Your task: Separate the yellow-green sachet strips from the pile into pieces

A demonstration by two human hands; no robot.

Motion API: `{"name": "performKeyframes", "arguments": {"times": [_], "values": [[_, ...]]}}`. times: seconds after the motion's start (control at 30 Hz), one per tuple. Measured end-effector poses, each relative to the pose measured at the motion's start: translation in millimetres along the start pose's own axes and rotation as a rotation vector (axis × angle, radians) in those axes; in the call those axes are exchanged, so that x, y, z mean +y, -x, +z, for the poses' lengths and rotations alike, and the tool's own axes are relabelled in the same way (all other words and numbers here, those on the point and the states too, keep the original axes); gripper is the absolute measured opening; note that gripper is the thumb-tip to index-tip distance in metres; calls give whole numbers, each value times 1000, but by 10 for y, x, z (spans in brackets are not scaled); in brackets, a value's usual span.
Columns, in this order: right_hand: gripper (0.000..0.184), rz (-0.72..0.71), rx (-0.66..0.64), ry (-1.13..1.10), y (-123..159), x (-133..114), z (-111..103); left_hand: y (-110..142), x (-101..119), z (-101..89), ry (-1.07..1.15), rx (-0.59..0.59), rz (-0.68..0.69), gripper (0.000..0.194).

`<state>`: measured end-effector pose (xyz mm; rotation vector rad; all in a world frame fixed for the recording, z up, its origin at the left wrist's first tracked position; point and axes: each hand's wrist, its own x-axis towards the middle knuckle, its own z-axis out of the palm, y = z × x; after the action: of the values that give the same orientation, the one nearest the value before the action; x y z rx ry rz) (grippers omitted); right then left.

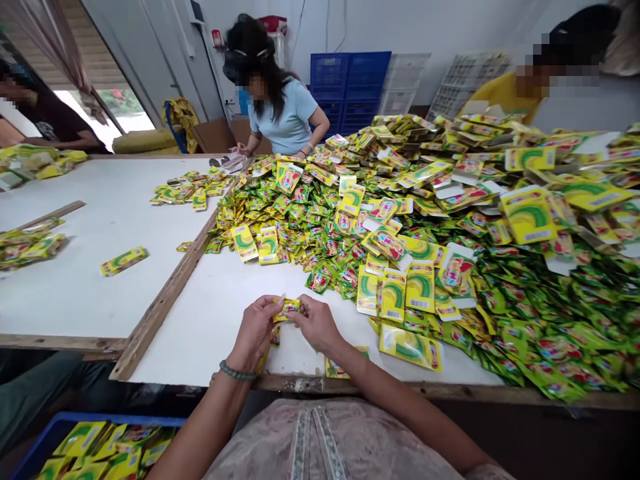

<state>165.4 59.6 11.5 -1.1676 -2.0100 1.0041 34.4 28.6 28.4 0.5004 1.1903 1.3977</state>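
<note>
Both my hands hold a small yellow packet point(289, 309) with red and green print, above the white tabletop near its front edge. My left hand point(257, 327) pinches its left end, and my right hand point(316, 323) grips the right end. Under my left hand more yellow packaging partly shows on the table. A flat yellow carton point(345, 363) lies partly hidden beneath my right forearm. Right of my hands rests another yellow carton point(411, 347) with a green curved print. Whether the held packet is a sachet or a folded carton I cannot tell.
A big heap of green sachets point(545, 327) and yellow cartons point(530, 213) covers the table's right side. A wooden strip point(165, 303) divides the tabletop. A blue crate point(115, 419) of filled cartons stands at lower left. Several people work around the table.
</note>
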Motion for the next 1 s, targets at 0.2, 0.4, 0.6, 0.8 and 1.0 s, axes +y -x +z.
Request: {"name": "performKeyframes", "arguments": {"times": [0.2,0.4,0.6,0.8,1.0], "values": [[16,-221,35,285,35,114,-180,-30,-93,21,74,-78,-115,28],[22,26,159,352,-390,321,-473,-196,-92,2,-151,118,67,33],[27,78,160,778,-581,447,-371,-338,-161,-35,-483,216,240,37],[19,163,157,365,-514,319,-411,-340,-158,-83,-603,335,346,40],[40,223,257,-479,-313,67,-178,-301,-181,26,-588,425,414,38]]}}
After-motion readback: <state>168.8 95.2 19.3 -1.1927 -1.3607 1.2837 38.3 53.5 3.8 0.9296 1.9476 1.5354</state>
